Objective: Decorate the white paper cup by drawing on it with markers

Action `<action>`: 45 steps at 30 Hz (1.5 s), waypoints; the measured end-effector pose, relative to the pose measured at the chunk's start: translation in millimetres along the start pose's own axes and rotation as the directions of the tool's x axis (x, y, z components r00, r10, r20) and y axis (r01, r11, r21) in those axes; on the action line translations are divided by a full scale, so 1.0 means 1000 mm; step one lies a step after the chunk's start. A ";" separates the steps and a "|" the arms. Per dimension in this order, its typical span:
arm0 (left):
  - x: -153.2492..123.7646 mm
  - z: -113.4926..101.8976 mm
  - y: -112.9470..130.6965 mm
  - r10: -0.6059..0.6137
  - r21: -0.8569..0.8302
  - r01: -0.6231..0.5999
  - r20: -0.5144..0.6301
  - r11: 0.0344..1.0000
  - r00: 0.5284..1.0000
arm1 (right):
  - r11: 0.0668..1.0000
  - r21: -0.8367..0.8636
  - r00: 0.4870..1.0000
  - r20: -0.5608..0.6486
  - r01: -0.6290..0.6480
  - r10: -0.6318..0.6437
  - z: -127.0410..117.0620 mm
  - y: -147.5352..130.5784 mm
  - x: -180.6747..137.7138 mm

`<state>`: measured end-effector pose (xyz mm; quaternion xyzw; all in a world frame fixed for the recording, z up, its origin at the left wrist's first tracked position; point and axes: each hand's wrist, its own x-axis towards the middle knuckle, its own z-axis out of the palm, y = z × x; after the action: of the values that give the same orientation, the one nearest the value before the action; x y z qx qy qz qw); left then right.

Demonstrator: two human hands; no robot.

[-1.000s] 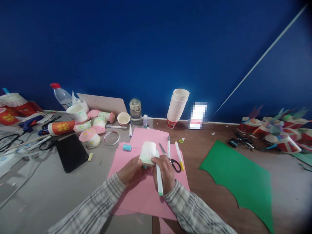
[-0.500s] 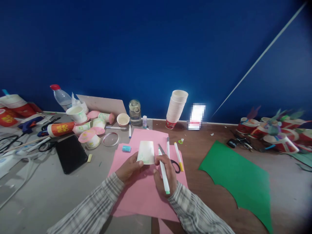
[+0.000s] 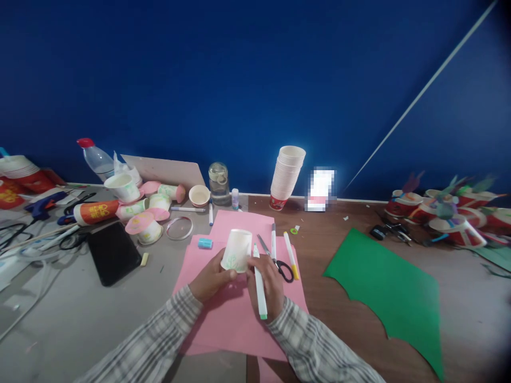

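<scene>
My left hand (image 3: 211, 279) is closed around the lower left of a white paper cup (image 3: 238, 249), which has green drawing near its lower edge. In my right hand (image 3: 268, 282) is a white marker (image 3: 261, 290) with a green end, its tip pointing up and away from me. The fingers of that hand reach the cup's right side; whether they press on it I cannot tell. Both hands are above pink paper sheets (image 3: 223, 335). Just right of them on the paper lie black-handled scissors (image 3: 284, 270), a yellow-ended marker (image 3: 291, 255) and a grey-capped marker (image 3: 273, 240).
A tall stack of paper cups (image 3: 287, 175) leans near the wall. Decorated cups (image 3: 154, 202), a glass jar (image 3: 219, 185) and a black phone (image 3: 114, 252) are to the left. Green paper (image 3: 391, 287) and red cups (image 3: 459, 226) lie right.
The cup has turned in my left hand, so more of the green drawing shows. My right hand with the marker has moved left, closer to the cup, uncovering more of the scissors.
</scene>
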<state>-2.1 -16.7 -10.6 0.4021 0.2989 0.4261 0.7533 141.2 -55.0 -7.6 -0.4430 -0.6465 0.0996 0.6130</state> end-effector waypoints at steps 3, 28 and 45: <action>-0.001 0.003 0.000 0.036 0.019 -0.036 -0.005 0.999 0.999 | 1.000 0.007 1.000 0.000 -0.002 0.002 0.001 -0.001 -0.001; -0.002 0.006 0.011 -0.028 -0.272 0.027 -0.003 0.962 1.000 | 0.959 0.198 0.979 0.050 -0.203 0.197 -0.011 -0.009 -0.001; -0.002 0.004 0.010 -0.080 -0.289 0.079 0.007 0.954 0.997 | 0.962 0.219 0.986 0.034 -0.164 0.160 -0.009 -0.007 0.002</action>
<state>-4.4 -16.9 -0.1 0.2744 0.2511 0.4353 0.8198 146.4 -61.5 0.3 -0.4227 -0.5978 0.2242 0.6433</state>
